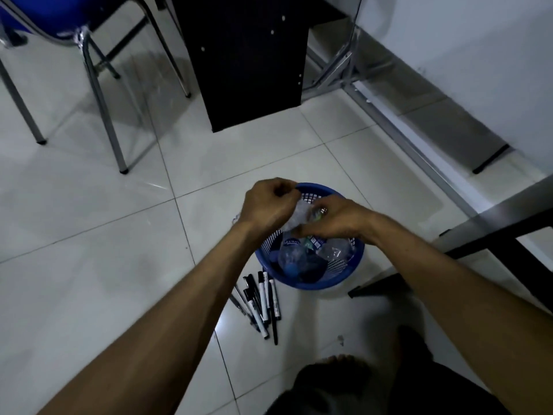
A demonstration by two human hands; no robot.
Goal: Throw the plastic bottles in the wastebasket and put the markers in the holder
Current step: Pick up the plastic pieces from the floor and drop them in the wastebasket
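A blue mesh wastebasket (353,266) stands on the tiled floor with clear plastic bottles (294,256) lying inside. Over its far rim both hands hold one crumpled clear bottle (299,215). My left hand (269,205) grips its left end and my right hand (338,218) grips the cap end. Several black and white markers (263,301) lie in a loose bunch on the floor, just left of the basket's near side. No holder is in view.
A blue chair with metal legs (98,94) stands at the back left. A black desk panel (251,61) is behind the basket, and a dark table frame (490,235) runs along the right. My knee and foot (344,372) are at the bottom.
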